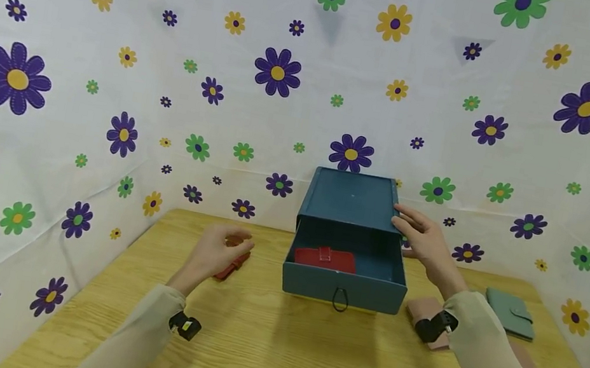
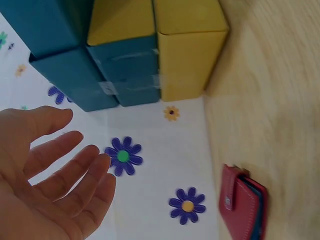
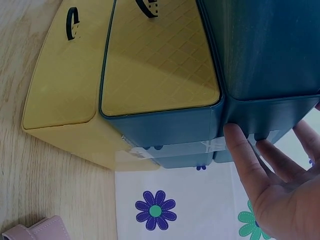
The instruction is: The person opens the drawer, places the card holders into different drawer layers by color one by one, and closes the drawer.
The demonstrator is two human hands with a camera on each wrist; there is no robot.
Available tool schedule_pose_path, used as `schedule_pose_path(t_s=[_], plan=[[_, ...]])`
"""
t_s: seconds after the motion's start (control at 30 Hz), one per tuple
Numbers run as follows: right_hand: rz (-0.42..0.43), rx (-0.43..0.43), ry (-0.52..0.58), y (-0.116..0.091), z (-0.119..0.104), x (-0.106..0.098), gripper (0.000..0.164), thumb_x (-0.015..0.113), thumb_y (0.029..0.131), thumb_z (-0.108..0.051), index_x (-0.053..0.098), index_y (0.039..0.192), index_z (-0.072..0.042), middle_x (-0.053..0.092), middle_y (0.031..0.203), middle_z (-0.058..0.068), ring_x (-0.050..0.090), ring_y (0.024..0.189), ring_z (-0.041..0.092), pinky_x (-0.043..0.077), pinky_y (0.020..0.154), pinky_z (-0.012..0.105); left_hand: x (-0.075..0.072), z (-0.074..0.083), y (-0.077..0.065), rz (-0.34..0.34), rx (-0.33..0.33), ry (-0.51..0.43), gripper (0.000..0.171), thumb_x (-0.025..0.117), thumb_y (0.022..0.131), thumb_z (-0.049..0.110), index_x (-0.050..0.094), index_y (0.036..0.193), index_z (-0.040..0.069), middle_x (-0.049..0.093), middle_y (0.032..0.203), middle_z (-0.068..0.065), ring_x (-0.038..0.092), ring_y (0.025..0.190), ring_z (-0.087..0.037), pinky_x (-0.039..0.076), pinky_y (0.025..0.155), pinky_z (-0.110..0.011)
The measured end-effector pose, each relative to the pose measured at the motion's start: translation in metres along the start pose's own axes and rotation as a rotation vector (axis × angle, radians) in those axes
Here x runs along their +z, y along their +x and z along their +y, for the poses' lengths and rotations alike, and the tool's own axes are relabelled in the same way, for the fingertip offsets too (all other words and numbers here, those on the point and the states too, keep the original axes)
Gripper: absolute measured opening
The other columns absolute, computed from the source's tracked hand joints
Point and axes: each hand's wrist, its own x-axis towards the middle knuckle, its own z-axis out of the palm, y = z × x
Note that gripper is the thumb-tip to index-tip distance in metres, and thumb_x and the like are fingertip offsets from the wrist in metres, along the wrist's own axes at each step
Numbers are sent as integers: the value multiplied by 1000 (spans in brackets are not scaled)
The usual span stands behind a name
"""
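Observation:
A stacked drawer box stands at the back of the table, its blue top drawer pulled out. Inside that drawer lies a red wallet with a strap. My right hand touches the right side of the blue casing with extended fingers. Left of the box, my left hand hovers with loosely bent fingers and holds nothing. Under it a second red wallet rests on the table, partly hidden by the hand. In the left wrist view this wallet lies apart from the hand.
Lower yellow-fronted drawers are closed beneath the blue one. A pink wallet, a green wallet and another pinkish item lie on the right, partly behind my arm. A flowered cloth hangs behind the table.

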Motion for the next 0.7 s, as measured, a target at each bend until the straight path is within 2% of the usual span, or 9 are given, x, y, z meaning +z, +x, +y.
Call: schedule_pose_path(t_s=[0.27, 0.43, 0.7], plan=[[-9, 7, 4, 0, 1, 2, 62, 52, 100, -45, 34, 154, -19, 29, 159, 20, 35, 139, 49, 45, 99, 64, 9, -31, -8, -49, -163, 31, 22, 69, 92, 21, 75, 105, 4, 74, 104, -10, 68, 97, -26, 58, 87, -44], [-7, 7, 5, 0, 0, 1, 62, 52, 100, -45, 34, 154, -20, 29, 159, 20, 35, 140, 48, 45, 99, 64, 12, -48, -11, -25, -256, 39, 24, 68, 91, 20, 73, 105, 1, 73, 105, -15, 67, 97, -28, 57, 84, -44], [1, 14, 1, 0, -1, 1, 62, 52, 100, -45, 34, 154, -21, 29, 159, 20, 35, 140, 48, 45, 99, 64, 13, -82, -11, 16, -302, 83, 24, 69, 89, 20, 73, 103, 0, 73, 101, -15, 67, 92, -26, 56, 82, -43]])
